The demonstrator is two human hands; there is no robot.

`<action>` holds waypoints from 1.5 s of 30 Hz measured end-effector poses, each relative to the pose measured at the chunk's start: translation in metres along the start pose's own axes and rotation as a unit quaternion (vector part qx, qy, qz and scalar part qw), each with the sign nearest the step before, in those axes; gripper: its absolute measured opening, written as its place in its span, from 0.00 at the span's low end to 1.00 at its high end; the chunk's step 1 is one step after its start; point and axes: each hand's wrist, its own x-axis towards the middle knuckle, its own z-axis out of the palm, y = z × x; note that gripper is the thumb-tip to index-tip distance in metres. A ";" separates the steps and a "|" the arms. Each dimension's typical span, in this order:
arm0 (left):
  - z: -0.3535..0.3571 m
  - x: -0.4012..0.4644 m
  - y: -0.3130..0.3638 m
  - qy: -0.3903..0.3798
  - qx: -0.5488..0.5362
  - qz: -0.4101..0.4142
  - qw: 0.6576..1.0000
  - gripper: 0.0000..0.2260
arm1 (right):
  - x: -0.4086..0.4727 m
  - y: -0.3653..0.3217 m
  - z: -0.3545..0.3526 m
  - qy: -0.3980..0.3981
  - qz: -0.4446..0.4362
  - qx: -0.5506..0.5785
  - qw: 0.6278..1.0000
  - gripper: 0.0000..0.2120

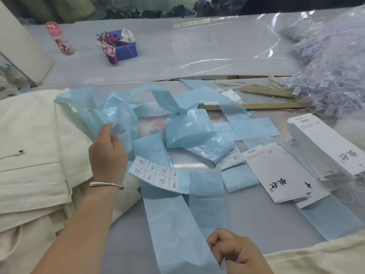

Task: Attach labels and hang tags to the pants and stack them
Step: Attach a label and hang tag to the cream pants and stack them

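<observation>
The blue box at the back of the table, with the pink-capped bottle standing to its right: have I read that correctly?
Not quite. In the head view the pink-capped bottle stands to the left of the blue box, not its right. Both are at the back of the table.

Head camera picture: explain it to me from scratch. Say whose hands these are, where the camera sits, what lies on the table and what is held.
There is no machine here. A person wears a camera on the head, looking forward and down at their own bare hands.

The left hand, with a bangle on its wrist, pinches a tangle of pale blue backing strips. The right hand, at the bottom edge, grips another blue strip.

On the table lie a sheet of printed labels, white hang tags, two wooden rulers and a heap of plastic tag strings. Cream pants are piled at the left.
</observation>
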 end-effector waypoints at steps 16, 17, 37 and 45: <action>-0.050 -0.090 0.010 -0.353 -0.099 -0.435 0.822 0.25 | -0.019 -0.004 0.001 -0.018 -0.028 0.201 0.979 0.08; -0.048 -0.103 0.014 -0.404 -0.129 -0.452 0.785 0.22 | -0.017 -0.004 0.005 -0.054 -0.027 0.167 0.984 0.08; -0.066 -0.172 0.082 -0.341 -0.256 0.078 0.901 0.15 | 0.039 -0.055 0.005 0.177 0.168 0.193 0.950 0.17; -0.055 -0.153 0.015 -0.198 -0.080 -0.073 0.974 0.45 | 0.017 -0.029 -0.019 0.033 0.194 0.571 0.797 0.17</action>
